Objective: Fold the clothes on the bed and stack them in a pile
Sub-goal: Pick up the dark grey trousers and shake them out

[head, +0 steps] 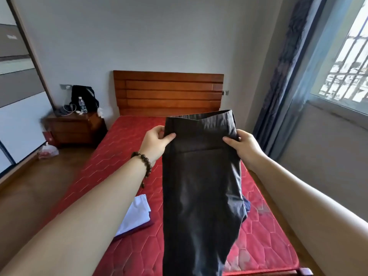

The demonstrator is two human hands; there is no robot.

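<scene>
**Dark trousers held up over the bed**

Nearest, dark trousers hanging above red mattress, white garment lying left of them. Higher, left hand and right hand pinching waistband corners, thumbs in front. Beyond, wooden headboard.

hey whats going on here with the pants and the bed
A person is holding up a pair of dark trousers by the waistband, the left hand gripping one side and the right hand the other, so they hang down over a red mattress. They are not folded yet. A white garment lies on the mattress below the left arm, and a bit of blue cloth peeks out behind the trousers. No finished pile is visible.
</scene>
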